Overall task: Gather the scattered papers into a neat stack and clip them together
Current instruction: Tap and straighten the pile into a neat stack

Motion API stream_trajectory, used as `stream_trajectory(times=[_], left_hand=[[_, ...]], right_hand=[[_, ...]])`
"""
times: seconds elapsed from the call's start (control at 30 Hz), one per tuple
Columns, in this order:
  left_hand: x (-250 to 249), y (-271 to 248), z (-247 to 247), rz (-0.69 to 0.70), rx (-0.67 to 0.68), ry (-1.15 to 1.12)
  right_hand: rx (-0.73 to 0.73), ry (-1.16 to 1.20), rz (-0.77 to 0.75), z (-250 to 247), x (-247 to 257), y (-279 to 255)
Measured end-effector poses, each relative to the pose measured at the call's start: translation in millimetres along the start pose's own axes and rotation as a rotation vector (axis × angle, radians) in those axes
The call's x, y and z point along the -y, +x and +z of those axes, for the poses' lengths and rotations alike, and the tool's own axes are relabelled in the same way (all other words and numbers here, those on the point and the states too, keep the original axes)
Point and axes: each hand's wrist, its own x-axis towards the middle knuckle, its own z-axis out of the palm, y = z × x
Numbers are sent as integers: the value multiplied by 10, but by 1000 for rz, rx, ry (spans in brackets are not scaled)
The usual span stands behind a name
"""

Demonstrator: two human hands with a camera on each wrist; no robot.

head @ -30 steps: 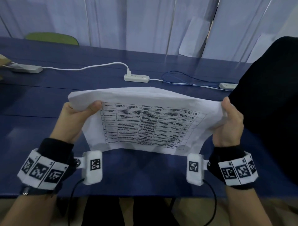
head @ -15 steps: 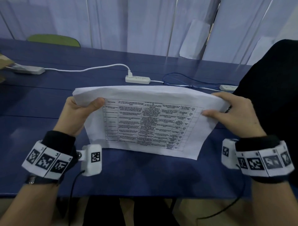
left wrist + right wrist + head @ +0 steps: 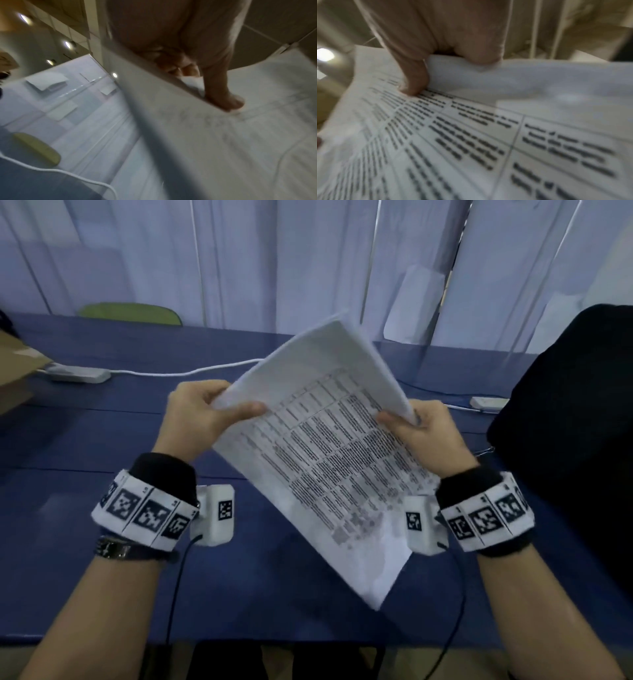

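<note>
Hands: my left hand (image 3: pixel 195 419) pinches the papers (image 3: pixel 322 446) at ten o'clock; my right hand (image 3: pixel 424 433) at two
Papers: tilted above the desk (image 3: pixel 85 440)
Risk: loose sheets may fan or slip; no clip visible

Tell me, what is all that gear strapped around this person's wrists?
Each wrist has a black cuff under a white band printed with black square code markers; the right one matches. A small white box with its own marker juts from the inside of the left wrist, another from the right, each trailing a thin black cable. A dark strap sits behind the left band. Forearms are bare.
</note>
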Motion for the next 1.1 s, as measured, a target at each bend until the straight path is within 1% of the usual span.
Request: stream_trajectory(times=[0.1, 0.17, 0.2, 0.23, 0.27, 0.33, 0.37, 0.43, 0.47, 0.53, 0.63, 0.67, 0.7, 0.8, 0.83, 0.9, 0.97, 1.1], left_hand=[[-84, 125, 22, -51, -129, -229], [-218, 230, 70, -82, -196, -523], [-284, 284, 93, -91, -183, -669], [-357, 336, 116, -95, -143, -762], [-452, 376, 138, -100, -104, -795], [-665, 381, 193, -70, -56, -711], [-742, 355, 225, -21, -51, -630], [-801, 252, 269, 56, -68, -491], [-781, 178, 285, 71, -70, -463], [-634, 42, 286, 15, 20, -501], [-477, -34, 233, -136, 197, -534], [-481, -36, 221, -155, 211, -527], [-504, -22, 213, -147, 194, -526], [-609, 32, 221, -88, 37, -471], [-625, 39, 230, -62, 6, -460], [-640, 18, 234, -23, 1, -474], [-619, 1, 208, -28, 10, -521], [-671, 63, 121, -20, -23, -583]], right_hand=[[-121, 193, 59, 65, -58, -82], [-226, 329, 76, 141, -51, -123], [-278, 418, 87, 169, -45, -136], [-324, 519, 94, 192, -53, -148], [-371, 606, 92, 205, -56, -162], [-439, 709, 63, 212, -54, -194], [-448, 737, 52, 206, -38, -217], [-428, 767, 39, 185, -23, -266], [-403, 775, 36, 167, -35, -283], [-342, 786, 35, 119, -39, -305], [-285, 746, 77, 80, -30, -262], [-287, 723, 89, 84, -6, -236], [-301, 709, 96, 91, 27, -206], [-346, 704, 80, 100, 144, -131], [-350, 701, 77, 94, 165, -122], [-340, 704, 64, 68, 174, -127], [-315, 725, 63, 41, 178, -129], [-274, 747, 56, -13, 224, -60]])
